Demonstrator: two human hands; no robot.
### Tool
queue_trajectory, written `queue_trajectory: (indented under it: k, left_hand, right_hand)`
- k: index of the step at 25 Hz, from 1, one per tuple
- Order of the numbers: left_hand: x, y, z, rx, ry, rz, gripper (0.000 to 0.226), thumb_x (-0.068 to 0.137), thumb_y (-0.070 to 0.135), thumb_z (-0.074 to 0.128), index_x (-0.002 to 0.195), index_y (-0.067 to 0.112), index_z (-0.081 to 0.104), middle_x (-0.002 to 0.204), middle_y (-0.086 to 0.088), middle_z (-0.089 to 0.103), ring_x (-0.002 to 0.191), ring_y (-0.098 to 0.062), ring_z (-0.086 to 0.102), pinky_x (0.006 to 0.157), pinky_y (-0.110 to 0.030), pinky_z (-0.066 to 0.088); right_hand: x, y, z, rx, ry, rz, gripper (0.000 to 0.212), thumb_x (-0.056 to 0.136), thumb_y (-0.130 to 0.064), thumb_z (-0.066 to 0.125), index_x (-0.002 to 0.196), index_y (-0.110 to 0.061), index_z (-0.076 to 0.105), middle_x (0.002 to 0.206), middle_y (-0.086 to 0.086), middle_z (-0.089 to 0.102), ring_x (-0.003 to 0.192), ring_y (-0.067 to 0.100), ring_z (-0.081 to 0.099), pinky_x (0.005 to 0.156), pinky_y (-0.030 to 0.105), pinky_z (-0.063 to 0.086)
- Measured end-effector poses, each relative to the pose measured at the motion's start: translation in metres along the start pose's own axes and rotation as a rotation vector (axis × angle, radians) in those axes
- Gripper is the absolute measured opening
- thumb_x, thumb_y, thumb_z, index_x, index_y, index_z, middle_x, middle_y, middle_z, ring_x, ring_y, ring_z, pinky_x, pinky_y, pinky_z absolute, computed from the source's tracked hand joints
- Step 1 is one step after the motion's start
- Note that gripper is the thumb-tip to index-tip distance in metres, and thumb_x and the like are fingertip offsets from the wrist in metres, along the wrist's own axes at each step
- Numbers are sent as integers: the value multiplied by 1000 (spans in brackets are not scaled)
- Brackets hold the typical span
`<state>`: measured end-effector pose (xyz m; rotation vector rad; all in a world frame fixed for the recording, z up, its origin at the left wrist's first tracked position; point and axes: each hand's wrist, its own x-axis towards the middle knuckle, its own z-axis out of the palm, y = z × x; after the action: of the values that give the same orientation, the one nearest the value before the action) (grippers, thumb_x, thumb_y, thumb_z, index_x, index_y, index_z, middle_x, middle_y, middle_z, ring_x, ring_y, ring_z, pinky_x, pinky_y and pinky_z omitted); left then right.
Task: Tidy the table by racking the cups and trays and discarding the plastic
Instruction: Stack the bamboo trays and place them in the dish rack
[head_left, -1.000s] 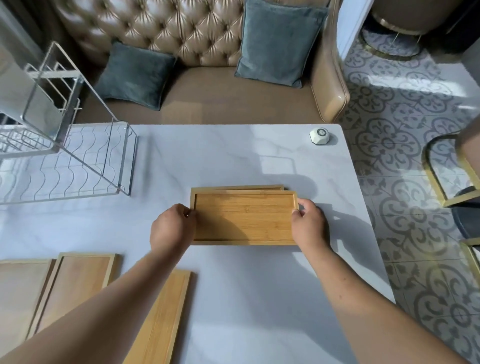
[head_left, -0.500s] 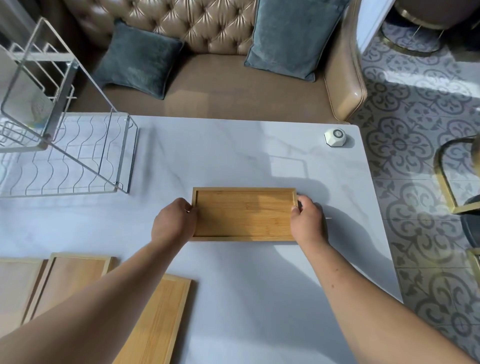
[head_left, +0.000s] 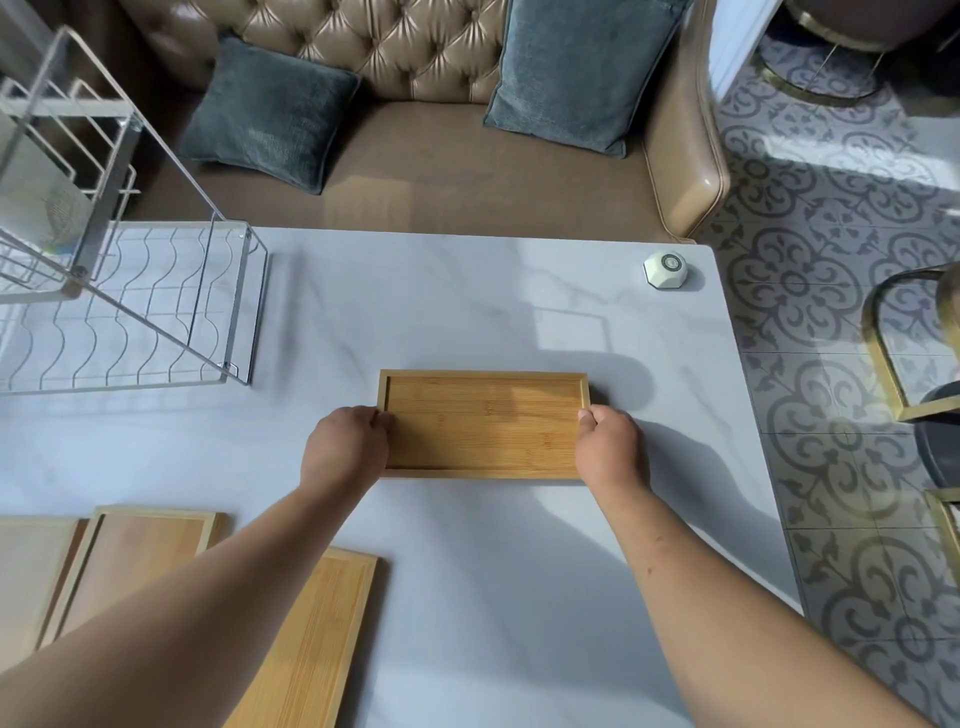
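Tray (head_left: 483, 423) — rack (head_left: 156, 306) well left

Two bare forearms enter from bottom edge. No sleeves, watch, rings or gloves visible. Left hand (head_left: 347, 449) and right hand (head_left: 611, 449) bare, fingers short, nails trimmed. Few small dark marks on right forearm.

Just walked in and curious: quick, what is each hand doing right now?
Left hand: closed on the left end of the wooden tray.
Right hand: closed on the right end of the same tray.
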<state>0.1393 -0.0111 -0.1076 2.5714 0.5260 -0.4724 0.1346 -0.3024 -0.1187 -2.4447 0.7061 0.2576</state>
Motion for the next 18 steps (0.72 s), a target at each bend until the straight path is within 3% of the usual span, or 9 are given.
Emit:
queue_trajectory:
  k: [6, 8, 10, 11, 14, 18]
  left_hand:
    - [0, -1, -1, 13, -33, 10, 32, 104, 30, 46, 83, 17, 67, 85, -7, 69, 83, -32, 62, 64, -34, 41]
    - [1, -4, -3, -21, -62, -3, 31, 104, 38, 47, 109, 19, 71, 105, -6, 75, 90, -29, 64, 71, -33, 43]
    - [-1, -16, -8, -76, -62, -1, 49, 101, 49, 51, 141, 22, 58, 123, 0, 73, 102, -26, 66, 81, -34, 46]
    - [-5, -25, -10, -81, -51, 23, 59, 99, 54, 55, 148, 22, 50, 129, 1, 71, 110, -26, 66, 86, -36, 48]
    - [-34, -64, -13, -16, -60, 84, 83, 89, 62, 67, 152, 16, 39, 143, -3, 61, 131, -29, 56, 104, -46, 48]
    - [-80, -118, -15, 258, -96, 257, 83, 82, 73, 68, 141, 16, 54, 145, -7, 54, 133, -32, 49, 103, -45, 46]
  right_hand:
    - [-2, -1, 0, -32, -7, 1, 34, 107, -28, 42, 107, -9, 70, 113, 15, 68, 98, 37, 63, 80, 37, 51]
    - [-5, -2, 0, -35, -23, 6, 36, 107, -32, 40, 112, -8, 66, 123, 18, 63, 107, 38, 60, 86, 39, 50]
    - [-17, -1, 2, -30, -50, -2, 46, 106, -38, 42, 140, -8, 53, 144, 20, 53, 131, 38, 51, 103, 44, 45]
    - [-28, 2, 4, -33, -67, -21, 59, 105, -42, 45, 154, -9, 38, 155, 19, 44, 141, 37, 43, 110, 45, 40]
    - [-74, 21, 9, -36, -74, -71, 81, 101, -49, 50, 164, -16, 11, 168, 12, 26, 152, 32, 29, 117, 45, 33]
    - [-135, 55, 19, 8, -58, -34, 83, 100, -45, 53, 164, -13, 10, 169, 13, 22, 156, 29, 21, 121, 45, 27]
